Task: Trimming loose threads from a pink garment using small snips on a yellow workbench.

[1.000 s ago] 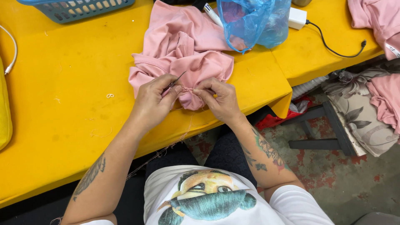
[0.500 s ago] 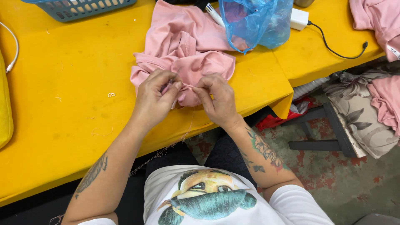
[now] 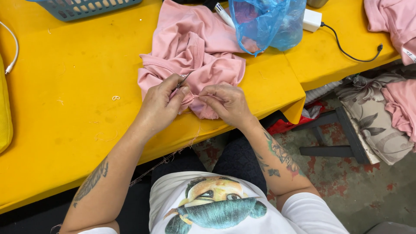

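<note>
Both hands meet at the near edge of a big yellow table (image 3: 65,108), on a crumpled soft pink cloth garment (image 3: 195,56). The cloth lies in a heap in the middle of the table top, and its near fold hangs a little over the edge.

The left hand (image 3: 161,106) comes in from about 7 o'clock. Its forearm is long and straight, with a dark tattoo near the elbow. The wrist is bent up a bit. The fingers are curled close together, and the thumb and first fingers pinch a small thin metal tool (image 3: 183,79) that pokes out toward 1 o'clock. It is too small to tell what kind of tool it is.

The right hand (image 3: 225,102) comes in from about 5 o'clock. Its forearm has a coloured tattoo too. The fingers are bent and pressed together, pinching a small fold of the pink cloth just beside the left hand. The two hands nearly touch.

At 12 o'clock from the hands sits a crinkly blue plastic bag (image 3: 264,21). At 11 o'clock is a blue-grey plastic basket (image 3: 82,6). A white plug box with a black cord (image 3: 346,47) lies at 1 o'clock.
</note>
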